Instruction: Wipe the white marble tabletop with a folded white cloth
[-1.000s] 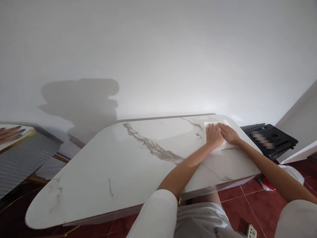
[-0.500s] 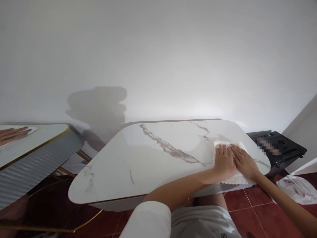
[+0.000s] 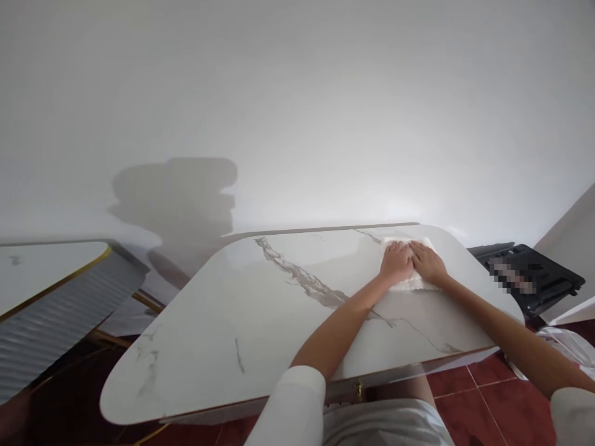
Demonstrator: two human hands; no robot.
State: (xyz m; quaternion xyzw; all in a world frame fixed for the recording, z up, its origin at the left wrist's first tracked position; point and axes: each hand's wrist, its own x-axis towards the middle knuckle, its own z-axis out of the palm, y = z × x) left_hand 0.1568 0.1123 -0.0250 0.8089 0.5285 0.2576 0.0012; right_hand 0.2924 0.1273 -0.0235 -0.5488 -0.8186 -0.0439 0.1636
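Note:
A folded white cloth (image 3: 413,284) lies on the white marble-patterned tabletop (image 3: 297,341), towards its right back part. My left hand (image 3: 396,263) presses down on the cloth's left half, its fingers lying flat and pointing at the wall. Beside it, touching at the fingers, my right hand (image 3: 428,265) rests flat on the cloth's right half. Both palms cover much of the cloth, and its scalloped near edge shows below the wrists.
Behind the table stands a plain white wall (image 3: 297,124). A second table (image 3: 51,266) with a gold edge and ribbed side is at left. To the right are a black case (image 3: 534,266) and a white plastic bag (image 3: 569,347) on the red tiled floor (image 3: 511,409).
Both my hands have slid the cloth away from the table's near edge, towards the wall and slightly left. Another person's hand on the left table has gone out of view.

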